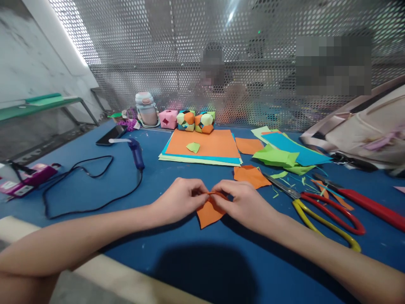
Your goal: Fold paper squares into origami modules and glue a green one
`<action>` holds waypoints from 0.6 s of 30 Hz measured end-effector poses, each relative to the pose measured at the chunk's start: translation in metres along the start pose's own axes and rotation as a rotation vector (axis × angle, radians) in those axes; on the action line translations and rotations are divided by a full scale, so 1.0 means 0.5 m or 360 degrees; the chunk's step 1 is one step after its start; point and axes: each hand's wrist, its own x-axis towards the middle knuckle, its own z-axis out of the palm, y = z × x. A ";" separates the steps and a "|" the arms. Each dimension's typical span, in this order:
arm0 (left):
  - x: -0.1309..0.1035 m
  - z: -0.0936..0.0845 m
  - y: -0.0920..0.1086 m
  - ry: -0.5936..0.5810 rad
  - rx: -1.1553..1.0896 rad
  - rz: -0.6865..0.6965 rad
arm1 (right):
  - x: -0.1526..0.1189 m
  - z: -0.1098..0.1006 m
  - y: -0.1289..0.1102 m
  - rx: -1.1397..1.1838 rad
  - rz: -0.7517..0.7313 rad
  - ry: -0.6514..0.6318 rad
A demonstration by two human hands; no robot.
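Between my two hands is a small piece of orange paper (210, 214), its upper edge folded and a pointed lower part hanging toward me. My left hand (182, 198) pinches the fold from the left with thumb and forefinger. On the other side, my right hand (245, 202) grips the same fold, its fingertips close to those of the left. Just beyond the right hand lies another creased orange paper piece (252, 176). Scissors (311, 204) with one red and one yellow handle rest to the right, blades pointing at that piece.
A stack of coloured sheets (202, 143) lies ahead, with folded paper balls (205, 122) and a bottle (147, 109) behind. At left are a glue gun (136, 154) with its cord and a purple power strip (25, 181). A red-handled cutter (370, 207) and a bag (367, 122) are right.
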 end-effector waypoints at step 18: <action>0.008 0.024 -0.017 0.0319 -0.0592 -0.0214 | -0.002 0.038 -0.003 0.0126 0.0289 0.0195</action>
